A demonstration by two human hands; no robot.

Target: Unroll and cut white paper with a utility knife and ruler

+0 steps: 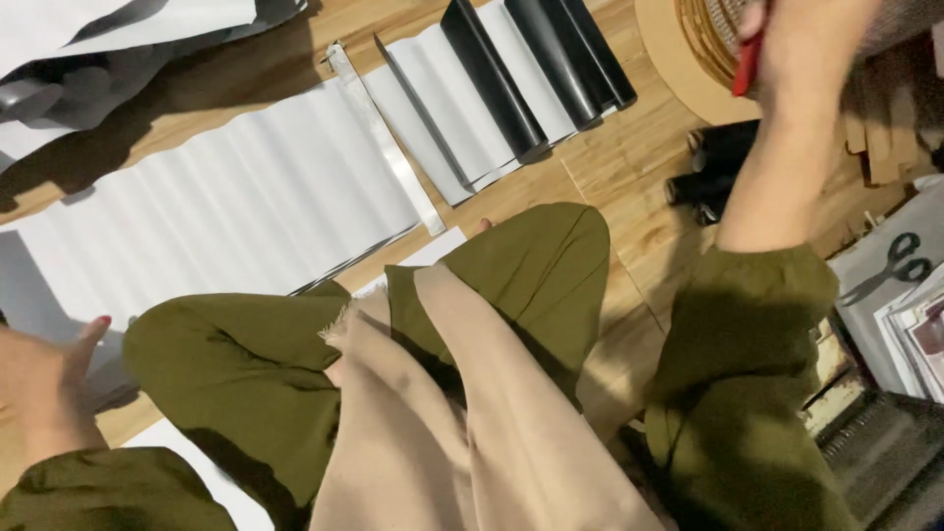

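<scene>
I sit on a wooden floor (629, 157) in olive-green clothes, with a beige scarf (462, 413) hanging down in front of me. My left hand (44, 383) is at the lower left, fingers apart, resting by the near end of a long white pleated sheet (246, 197). It holds nothing. My right hand (806, 39) reaches out to the upper right and grips a small red tool (747, 64) over a round woven mat (703, 34) on a tan disc. The tool is mostly hidden by the fingers.
A long metal ruler (385, 138) lies along the pleated sheet. Beyond it lie black-and-white folded sheets (492, 88). Black rolls (713, 167) lie near my right forearm. Scissors (890, 264) and a stack of papers (919, 334) are at the right edge.
</scene>
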